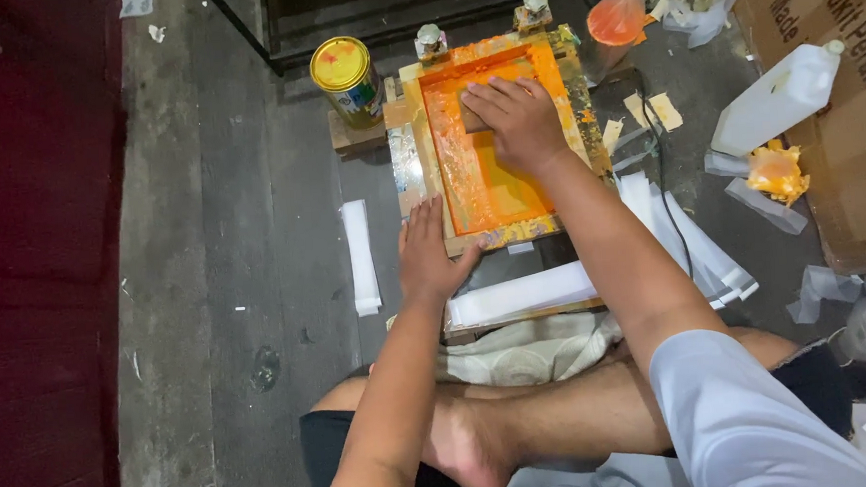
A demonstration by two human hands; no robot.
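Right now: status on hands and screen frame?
Left hand flat on screen frame near corner. Right hand pressing squeegee, mostly hidden, in orange ink. Paint can beside frame, apart.

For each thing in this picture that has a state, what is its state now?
Printing frame: lying flat, coated with orange ink.
Right hand: pressing a tool, mostly hidden, on the screen.
Left hand: flat on the frame's near corner.
Paint can: upright, lid on.
White bottle: tilted, capped.
Orange bag: tied shut.

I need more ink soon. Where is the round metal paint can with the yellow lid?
In the head view, the round metal paint can with the yellow lid stands on the concrete floor at upper left, just left of the orange-inked wooden screen frame.
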